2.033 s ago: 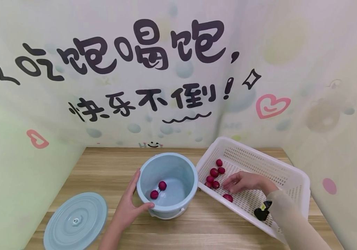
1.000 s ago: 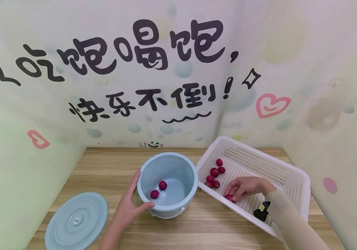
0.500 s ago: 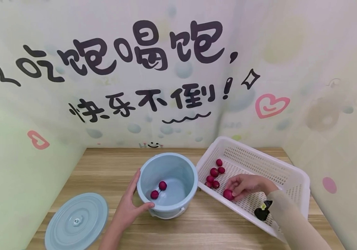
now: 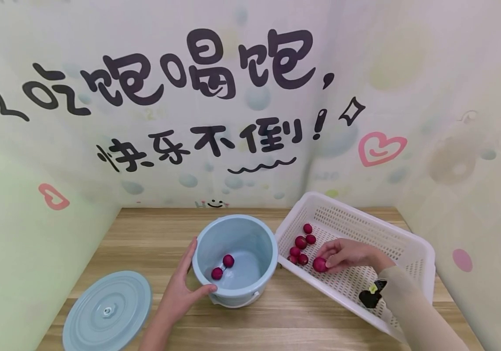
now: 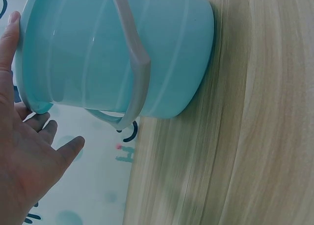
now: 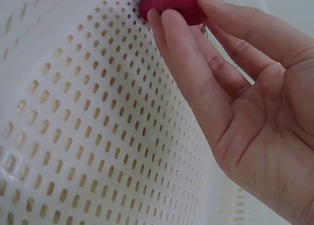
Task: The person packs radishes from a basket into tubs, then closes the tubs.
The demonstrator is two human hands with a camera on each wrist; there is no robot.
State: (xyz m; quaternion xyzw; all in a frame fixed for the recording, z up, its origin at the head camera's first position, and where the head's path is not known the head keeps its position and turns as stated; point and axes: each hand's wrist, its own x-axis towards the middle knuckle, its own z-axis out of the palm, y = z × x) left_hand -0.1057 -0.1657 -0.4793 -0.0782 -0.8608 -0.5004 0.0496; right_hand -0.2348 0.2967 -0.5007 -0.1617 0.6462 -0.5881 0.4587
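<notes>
In the head view my right hand [image 4: 344, 254] pinches a round red radish [image 4: 319, 264] between thumb and fingertips, over the white perforated basket [image 4: 426, 253]. The right wrist view has the same radish [image 6: 174, 3] at its top edge, fingers [image 6: 189, 63] on its near side. My left hand [image 4: 180, 292] holds the light blue bucket [image 4: 236, 293] by its left rim, thumb along the near edge. Two radishes [image 4: 228, 261] lie on the bucket's bottom. Several more radishes [image 4: 300, 242] are grouped at the basket's left end.
A round blue lid [image 4: 107, 309] lies on the wooden table [image 4: 294, 317], left of the left arm. The bucket's grey handle [image 5: 140, 61] hangs down its side. A black device [image 4: 370, 298] sits at the right wrist. A printed wall [image 4: 250, 185] stands behind.
My right hand has reached down to the lone radish near the basket's front wall, pinched it, and lifted it a little. The left hand and bucket have stayed in place.
</notes>
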